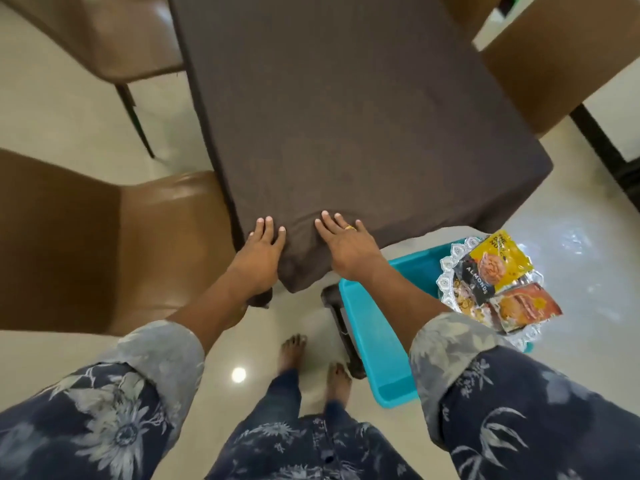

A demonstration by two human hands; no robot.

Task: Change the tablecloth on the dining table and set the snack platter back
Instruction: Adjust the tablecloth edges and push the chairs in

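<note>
A dark brown tablecloth (346, 109), matte and finely woven, covers the whole table top and hangs down over its edges, with a few soft wrinkles bunched at the near edge. Chairs with smooth, glossy brown seats stand around it: one (114, 251) at 9 o'clock, another (114, 36) at 11 o'clock and a third (554, 64) at 2 o'clock. The floor (69, 109) is pale cream tile, polished enough to reflect a round light. At 4 o'clock, well below table height, the snack platter (446, 268) rests on the far end of a bright teal plastic container (374, 327); the platter has a silvery, lacy scalloped rim and carries shiny packets, one yellow, one black marked ALMONDS, one orange. The left hand (263, 251) lies flat on the cloth at the near corner at 6 o'clock, fingers straight and close together, gripping nothing. The right hand (346, 247), wearing a gold ring, lies just beside it, palm down on the cloth, fingers straight and spread wide. Rolled floral sleeves cover both forearms, and bare feet stand on the tile below.
</note>
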